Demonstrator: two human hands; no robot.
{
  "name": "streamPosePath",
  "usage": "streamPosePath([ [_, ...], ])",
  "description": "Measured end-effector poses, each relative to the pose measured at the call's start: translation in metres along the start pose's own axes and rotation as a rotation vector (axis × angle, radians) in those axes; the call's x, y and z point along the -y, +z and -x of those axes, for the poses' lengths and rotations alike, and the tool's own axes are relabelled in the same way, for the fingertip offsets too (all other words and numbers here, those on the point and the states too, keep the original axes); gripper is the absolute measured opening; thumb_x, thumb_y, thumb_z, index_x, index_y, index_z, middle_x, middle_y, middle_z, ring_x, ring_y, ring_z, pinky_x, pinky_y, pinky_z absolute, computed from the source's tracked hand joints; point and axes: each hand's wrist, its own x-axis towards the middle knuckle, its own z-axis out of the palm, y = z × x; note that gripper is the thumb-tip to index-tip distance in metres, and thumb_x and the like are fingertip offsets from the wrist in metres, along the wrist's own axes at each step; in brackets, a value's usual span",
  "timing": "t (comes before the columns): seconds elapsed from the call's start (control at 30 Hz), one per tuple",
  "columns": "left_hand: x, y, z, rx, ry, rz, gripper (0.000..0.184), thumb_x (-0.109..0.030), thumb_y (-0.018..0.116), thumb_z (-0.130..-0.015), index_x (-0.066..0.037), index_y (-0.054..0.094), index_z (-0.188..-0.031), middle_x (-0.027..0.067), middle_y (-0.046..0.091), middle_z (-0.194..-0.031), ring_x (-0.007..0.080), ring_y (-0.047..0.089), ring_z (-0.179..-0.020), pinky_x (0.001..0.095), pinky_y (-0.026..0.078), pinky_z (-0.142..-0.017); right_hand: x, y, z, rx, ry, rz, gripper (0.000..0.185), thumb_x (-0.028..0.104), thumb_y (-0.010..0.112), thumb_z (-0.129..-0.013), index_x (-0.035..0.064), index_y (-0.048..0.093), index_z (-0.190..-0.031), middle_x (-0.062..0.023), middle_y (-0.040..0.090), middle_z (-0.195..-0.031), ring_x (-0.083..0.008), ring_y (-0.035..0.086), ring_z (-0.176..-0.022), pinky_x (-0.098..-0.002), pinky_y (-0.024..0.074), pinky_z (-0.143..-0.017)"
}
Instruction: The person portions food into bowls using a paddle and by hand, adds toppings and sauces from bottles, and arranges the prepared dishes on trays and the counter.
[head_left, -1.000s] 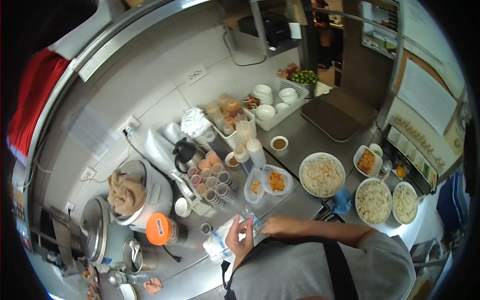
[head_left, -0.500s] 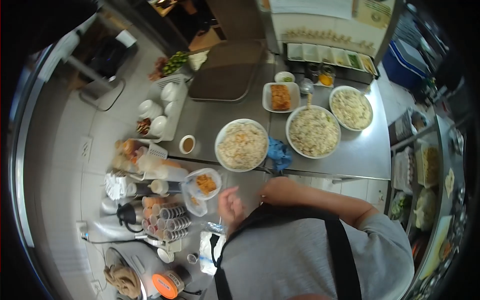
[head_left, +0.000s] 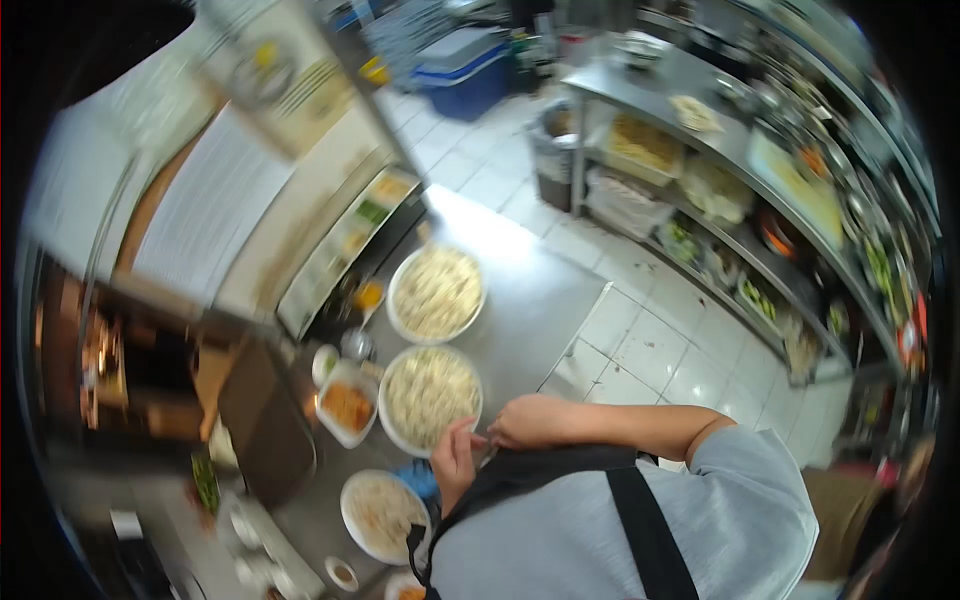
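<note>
My left hand is held in front of the apron beside the near rim of the middle bowl, its fingers loosely bent and apart. Close to its fingertips is my right hand, with fingers curled in; whatever it may hold is hidden. Next to the hands stands a white bowl of rice mix. A second bowl of rice mix sits beyond it, and a third bowl is at the lower left. A crumpled blue cloth or glove lies between the two nearer bowls.
A square white dish holds orange-brown food. A row of topping containers runs along the wall. A dark tray lies on the left. Across the tiled floor are stocked shelves, a bin and a blue cooler.
My view has swung right, bringing the shelves and floor into sight while the sauce area slid out. My hands have come closer together. The bowls have stayed on the counter.
</note>
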Motion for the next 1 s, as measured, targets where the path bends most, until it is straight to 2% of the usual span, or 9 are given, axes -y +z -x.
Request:
streamPosePath([
  [0.1,0.0,0.008,-0.023,0.228,0.039,0.052,0.025,-0.016,0.045,-0.096,-0.001,0.062,-0.108,0.0067,0.063,-0.069,0.0112,0.058,-0.064,0.0244,0.046,-0.061,-0.003,-0.001,0.013,-0.066,0.128,-0.116,0.029,0.03,0.05,-0.09,0.0089,0.066,-0.101,-0.016,0.066,-0.085,-0.0362,0.063,-0.081,-0.045,0.0503,-0.072],
  [0.2,-0.008,0.011,-0.039,0.323,0.092,-0.066,0.025,-0.015,0.045,-0.096,-0.002,0.062,-0.108,0.0058,0.063,-0.069,0.0107,0.057,-0.063,0.0249,0.045,-0.061,-0.008,0.007,0.017,-0.152,0.173,-0.202,0.03,0.029,0.048,-0.089,0.0078,0.066,-0.099,-0.0169,0.066,-0.084,-0.0374,0.062,-0.08,-0.0467,0.0491,-0.072],
  [0.3,0.007,0.002,-0.049,0.431,0.141,-0.082,0.026,-0.014,0.041,-0.097,0.0,0.06,-0.109,0.0066,0.064,-0.071,0.0112,0.06,-0.067,0.0248,0.047,-0.064,-0.006,0.019,0.014,-0.287,0.184,-0.238,0.032,0.028,0.048,-0.088,0.0049,0.068,-0.081,-0.0183,0.065,-0.077,-0.0375,0.062,-0.075,-0.0466,0.0489,-0.069],
  [0.43,0.01,-0.014,-0.046,0.421,0.162,-0.083,0.024,-0.016,0.046,-0.096,-0.001,0.062,-0.106,0.0054,0.064,-0.069,0.0096,0.053,-0.06,0.0232,0.042,-0.058,0.003,0.032,-0.005,-0.281,0.226,-0.262,0.035,0.031,0.048,-0.088,0.0017,0.067,-0.078,-0.0204,0.064,-0.076,-0.0392,0.062,-0.074,-0.0476,0.0486,-0.068],
  [0.6,0.03,-0.032,-0.039,0.358,0.071,0.035,0.025,-0.016,0.044,-0.097,-0.001,0.062,-0.105,0.0052,0.064,-0.07,0.0096,0.054,-0.06,0.0232,0.043,-0.059,0.02,0.017,-0.016,-0.219,0.266,-0.26,0.037,0.031,0.049,-0.086,0.0002,0.066,-0.076,-0.0227,0.063,-0.074,-0.0405,0.062,-0.074,-0.0493,0.0481,-0.068],
  [0.73,0.023,-0.04,-0.036,0.288,0.073,0.004,0.024,-0.014,0.044,-0.097,0.0,0.062,-0.105,0.0057,0.064,-0.071,0.0103,0.057,-0.063,0.0237,0.045,-0.062,0.021,0.014,-0.032,-0.134,0.201,-0.152,0.034,0.029,0.051,-0.084,-0.0013,0.065,-0.074,-0.023,0.063,-0.073,-0.0404,0.062,-0.072,-0.0493,0.0481,-0.066],
  [0.83,0.029,-0.047,-0.036,0.284,0.199,-0.011,0.023,-0.013,0.045,-0.096,0.0,0.062,-0.106,0.0056,0.063,-0.07,0.01,0.057,-0.064,0.0238,0.046,-0.062,0.022,0.013,-0.036,-0.106,0.149,-0.144,0.033,0.027,0.051,-0.083,-0.0018,0.064,-0.072,-0.0224,0.063,-0.071,-0.0403,0.062,-0.07,-0.0487,0.0482,-0.065],
  [1.0,0.026,-0.049,-0.037,0.288,0.171,-0.066,0.023,-0.013,0.046,-0.096,0.001,0.061,-0.105,0.0057,0.063,-0.069,0.0102,0.057,-0.064,0.0242,0.046,-0.062,0.024,0.009,-0.035,-0.132,0.131,-0.156,0.034,0.027,0.051,-0.083,-0.0024,0.063,-0.069,-0.0227,0.062,-0.07,-0.0403,0.061,-0.068,-0.0484,0.048,-0.064],
])
